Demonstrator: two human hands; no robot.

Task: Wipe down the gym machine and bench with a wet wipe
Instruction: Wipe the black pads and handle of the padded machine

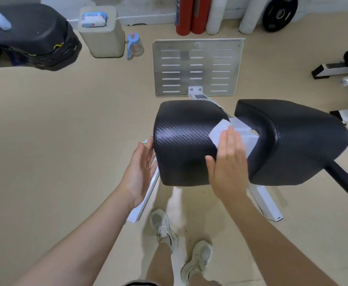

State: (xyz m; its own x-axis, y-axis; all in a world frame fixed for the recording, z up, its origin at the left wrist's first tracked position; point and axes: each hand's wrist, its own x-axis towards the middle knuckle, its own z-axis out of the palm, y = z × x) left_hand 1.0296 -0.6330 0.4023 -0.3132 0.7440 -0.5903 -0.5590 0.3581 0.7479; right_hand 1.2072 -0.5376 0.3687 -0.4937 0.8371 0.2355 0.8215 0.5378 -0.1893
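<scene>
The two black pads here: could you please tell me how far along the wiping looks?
Done: nothing shows for certain; neither pad looks visibly wet. In hand: the right hand presses a wipe flat on the inner side of the left pad, while the left hand steadies its outer edge. Left: apparently the right pad, the white frame and the footplate.

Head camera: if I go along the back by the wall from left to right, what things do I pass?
Wipes pack on a grey block → blue cup → red rolls → white rolls → black weight plate.
</scene>
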